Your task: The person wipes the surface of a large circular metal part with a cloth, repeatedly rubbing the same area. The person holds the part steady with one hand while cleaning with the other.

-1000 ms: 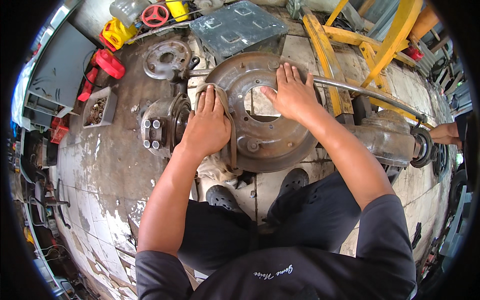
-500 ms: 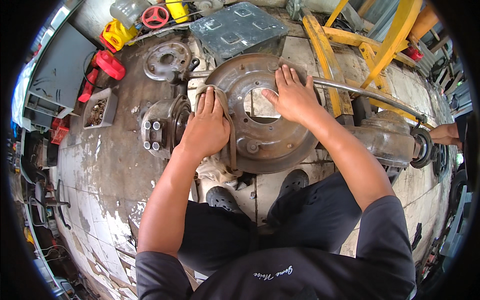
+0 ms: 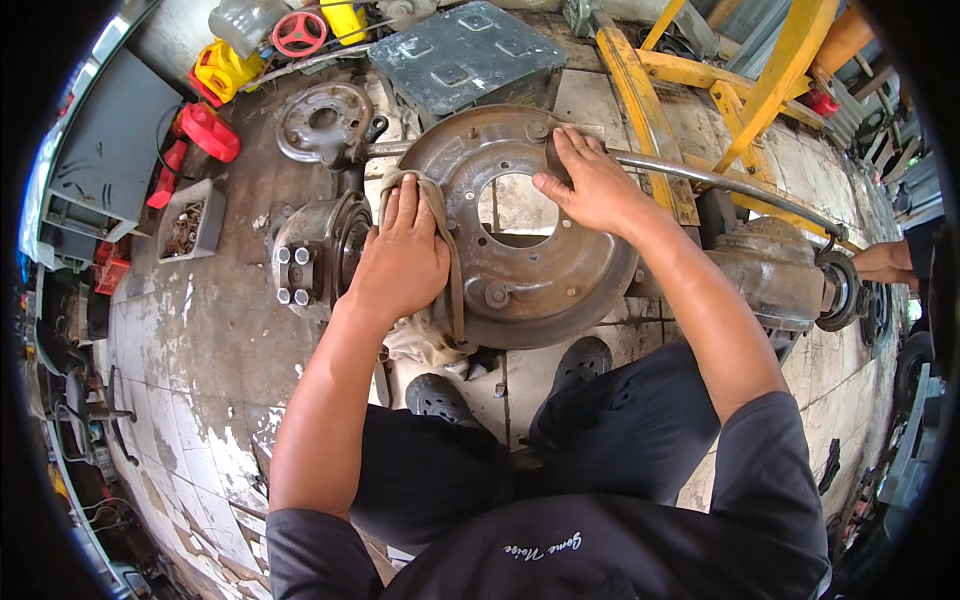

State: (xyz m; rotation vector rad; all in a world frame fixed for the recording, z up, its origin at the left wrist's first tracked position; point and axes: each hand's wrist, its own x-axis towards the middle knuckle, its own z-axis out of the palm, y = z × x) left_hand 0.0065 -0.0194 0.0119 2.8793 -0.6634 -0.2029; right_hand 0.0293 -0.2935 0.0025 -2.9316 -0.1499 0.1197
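Observation:
A round, brown-stained metal brake backing plate (image 3: pixel 482 302) with a large central hole stands tilted before me. My left hand (image 3: pixel 402 250) lies with straight fingers on a beige cloth (image 3: pixel 452 290) draped over the plate's left rim. My right hand (image 3: pixel 592 183) is flat against the upper right of the plate, thumb apart beside the hole. Under its fingers lies a thin brownish sheet that looks like sandpaper (image 3: pixel 556 166); the hand covers most of it. A metal hub with large bolts (image 3: pixel 310 262) sits left of the cloth.
A dark metal box (image 3: pixel 465 55) stands behind the plate. At upper left are a round metal part (image 3: pixel 323 120) and a grey bin (image 3: pixel 193 220). A yellow frame (image 3: pixel 640 105) and an axle housing (image 3: pixel 765 275) stand right. At the far right, another person's hand (image 3: pixel 882 262) shows.
My right hand has shifted slightly to the right over the plate, away from the central hole. My left hand stays on the cloth. The whole view has moved a little.

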